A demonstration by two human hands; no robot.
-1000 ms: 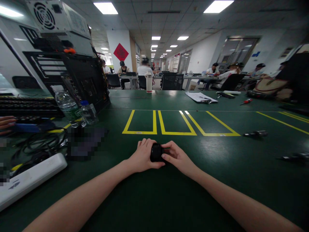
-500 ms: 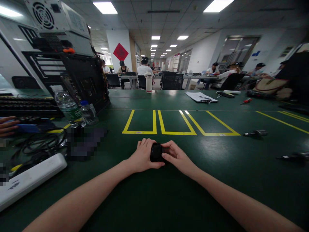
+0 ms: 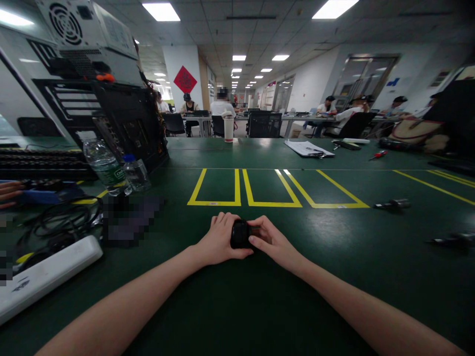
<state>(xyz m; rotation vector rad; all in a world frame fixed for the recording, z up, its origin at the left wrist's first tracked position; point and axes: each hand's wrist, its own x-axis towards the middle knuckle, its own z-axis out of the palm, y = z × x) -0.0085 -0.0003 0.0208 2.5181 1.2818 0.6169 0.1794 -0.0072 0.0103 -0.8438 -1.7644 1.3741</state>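
Observation:
A small black rounded object [image 3: 240, 234] with a glossy face is held just above or on the green table, in front of me; its exact kind I cannot make out. My left hand [image 3: 219, 241] is closed around its left side, fingers over the far edge and thumb along the near edge. From the right, my right hand [image 3: 273, 241] pinches at the object's right side with thumb and fingertips. What lies between those fingertips is partly hidden and too dark to name.
Yellow tape outlines [image 3: 274, 204] mark the green table beyond my hands. Leftward are a white power strip [image 3: 52, 277], black cables [image 3: 55, 222], bottles [image 3: 104, 163] and a computer chassis [image 3: 129, 123]. Another person's hand [image 3: 9, 193] is far left. Dark tools [image 3: 393, 204] and a clipboard [image 3: 309, 148] lie right.
My hands and the black object stay practically still. At the far left, the other person's hand has shifted slightly toward the left edge.

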